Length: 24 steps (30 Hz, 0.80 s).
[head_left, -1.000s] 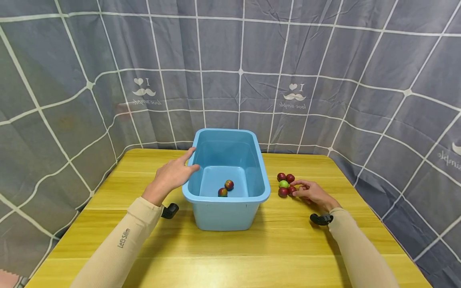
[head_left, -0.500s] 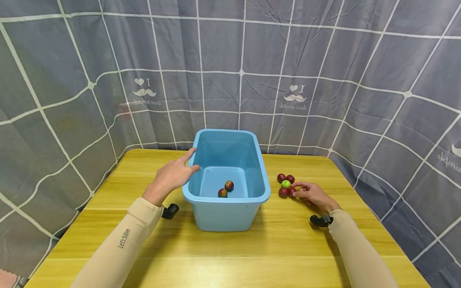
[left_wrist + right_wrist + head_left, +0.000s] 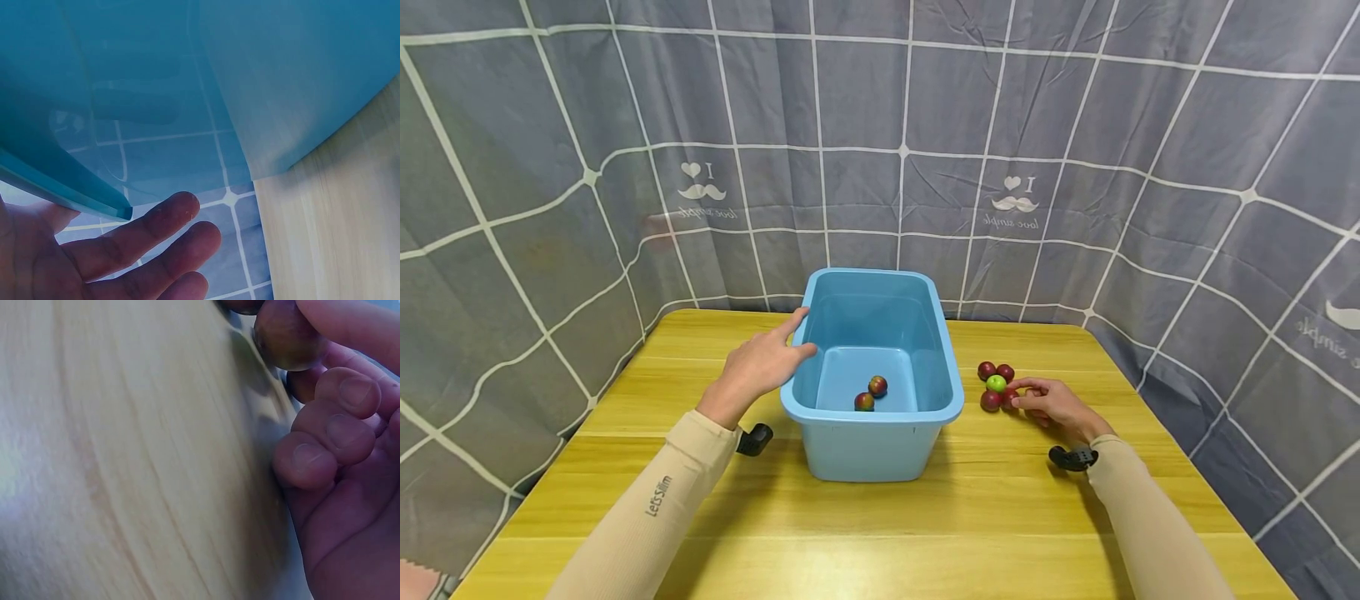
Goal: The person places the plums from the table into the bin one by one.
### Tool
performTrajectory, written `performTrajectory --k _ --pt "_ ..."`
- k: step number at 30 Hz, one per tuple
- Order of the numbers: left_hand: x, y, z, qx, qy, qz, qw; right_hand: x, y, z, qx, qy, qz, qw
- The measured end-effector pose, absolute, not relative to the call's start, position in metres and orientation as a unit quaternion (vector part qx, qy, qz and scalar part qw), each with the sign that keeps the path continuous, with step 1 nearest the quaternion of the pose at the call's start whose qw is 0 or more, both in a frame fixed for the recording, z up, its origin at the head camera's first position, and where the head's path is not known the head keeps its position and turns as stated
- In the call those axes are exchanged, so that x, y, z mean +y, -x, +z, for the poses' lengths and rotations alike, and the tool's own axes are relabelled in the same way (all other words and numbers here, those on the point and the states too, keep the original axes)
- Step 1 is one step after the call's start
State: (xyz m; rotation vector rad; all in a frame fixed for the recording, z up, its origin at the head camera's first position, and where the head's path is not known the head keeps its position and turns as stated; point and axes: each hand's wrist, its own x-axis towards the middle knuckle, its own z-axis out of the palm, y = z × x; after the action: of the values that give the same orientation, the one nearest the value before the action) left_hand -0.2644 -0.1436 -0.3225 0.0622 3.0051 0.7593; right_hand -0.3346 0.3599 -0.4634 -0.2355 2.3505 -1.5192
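A blue plastic tub (image 3: pixel 871 450) stands on the table, with two red-and-yellow plums (image 3: pixel 877 386) on its floor. My left hand (image 3: pixel 763 363) holds the tub's left rim, its thumb over the edge and the straighter fingers on the outer side, as the left wrist view shows. To the right of the tub, my right hand (image 3: pixel 1058 407) pinches a dark red plum (image 3: pixel 289 337) between thumb and forefinger, low at the table; its other fingers curl in. This plum sits in a cluster with other dark red plums (image 3: pixel 990 401) and a small green fruit (image 3: pixel 996 383).
The wooden table (image 3: pixel 880 542) runs out to a grey checked curtain (image 3: pixel 865 100) at the back and both sides. Black wrist straps (image 3: pixel 1072 458) sit below both hands.
The small green fruit has shifted slightly to the right within the cluster. My right hand stays at the same plum, and the left hand keeps its place on the tub.
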Motion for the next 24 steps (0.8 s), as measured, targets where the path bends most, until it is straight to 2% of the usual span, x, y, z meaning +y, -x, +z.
performTrajectory --k 14,24 --pt "-0.142 0.264 -0.322 0.969 -0.02 0.246 0.023 0.36 0.335 -0.454 0.832 0.107 -0.523 0.154" --pt "-0.142 0.264 -0.321 0.969 -0.018 0.245 0.023 0.355 0.334 -0.431 0.851 0.114 -0.493 0.145"
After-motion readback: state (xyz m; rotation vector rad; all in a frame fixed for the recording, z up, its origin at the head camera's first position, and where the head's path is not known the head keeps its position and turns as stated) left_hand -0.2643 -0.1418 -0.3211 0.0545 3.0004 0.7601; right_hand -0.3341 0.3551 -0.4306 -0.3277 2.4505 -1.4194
